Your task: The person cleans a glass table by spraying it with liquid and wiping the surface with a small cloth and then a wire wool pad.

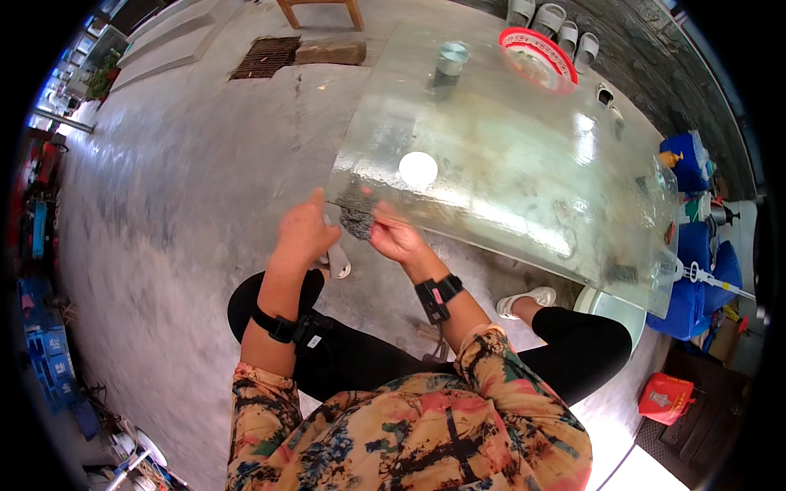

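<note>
A small piece of dark grey, knitted-looking material (357, 222) hangs between my hands, just off the near left corner of a glass tabletop (491, 141). My right hand (396, 233) pinches its right edge between thumb and fingers; the fingers are slightly blurred. On the other side, my left hand (307, 228) is curled with its index finger extended, close to a thin dark strand or tool at the material's upper left. Whether that hand grips the strand cannot be told. A round white disc (418, 170) lies on the glass beyond my hands.
A metal-topped cylinder (453, 55) is at the table's far side. Past it are a red-rimmed basin (568, 64) and pale slippers (548, 18). Blue containers (688, 245) stand right, near a red bag (666, 399). A floor grate (265, 57) lies at upper left.
</note>
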`<state>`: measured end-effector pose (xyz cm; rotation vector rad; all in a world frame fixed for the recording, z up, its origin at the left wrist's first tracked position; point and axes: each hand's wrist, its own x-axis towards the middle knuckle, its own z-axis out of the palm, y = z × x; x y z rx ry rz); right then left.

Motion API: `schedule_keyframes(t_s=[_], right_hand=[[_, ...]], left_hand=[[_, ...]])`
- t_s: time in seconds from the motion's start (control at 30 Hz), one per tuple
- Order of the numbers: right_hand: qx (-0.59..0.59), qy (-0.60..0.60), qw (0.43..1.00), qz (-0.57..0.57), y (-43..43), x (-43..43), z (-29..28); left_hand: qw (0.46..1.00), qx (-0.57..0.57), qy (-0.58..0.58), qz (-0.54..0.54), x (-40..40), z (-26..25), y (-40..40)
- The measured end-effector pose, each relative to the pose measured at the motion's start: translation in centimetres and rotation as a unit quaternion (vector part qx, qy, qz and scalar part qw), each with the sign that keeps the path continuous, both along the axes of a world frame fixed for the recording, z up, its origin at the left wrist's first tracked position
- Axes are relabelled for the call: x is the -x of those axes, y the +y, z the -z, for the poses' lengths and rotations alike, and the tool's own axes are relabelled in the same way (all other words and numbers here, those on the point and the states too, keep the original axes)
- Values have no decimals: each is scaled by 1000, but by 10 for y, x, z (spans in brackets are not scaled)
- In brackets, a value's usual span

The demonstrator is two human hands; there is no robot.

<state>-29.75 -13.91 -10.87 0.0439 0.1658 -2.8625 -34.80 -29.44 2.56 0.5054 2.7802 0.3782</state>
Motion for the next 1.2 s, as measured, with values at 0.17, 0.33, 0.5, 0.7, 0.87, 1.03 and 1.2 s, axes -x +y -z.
schedule_keyframes(t_s=[0.17,0.33,0.5,0.7,0.87,1.03,1.2], right_hand=[[-47,11,997,63,75,-74,19],[-119,-32,992,16,47,-41,-7],[-71,-3,997,-26,-22,21,2],[-59,-33,997,39,45,-46,6],[-63,1,998,8,11,-1,-9],[-64,-22,997,39,-12,23,-9],[-59,-12,995,84,52,-47,-21]], left_hand=[[999,-40,-3,-13,-6,9,-18],[999,-23,-20,-14,-4,0,-12],[999,-18,2,26,3,12,-10],[1000,3,-29,2,-5,5,-19],[999,-31,-13,15,-2,8,-16],[1000,-14,-7,27,0,11,-13],[999,27,-43,-10,-6,6,-13]])
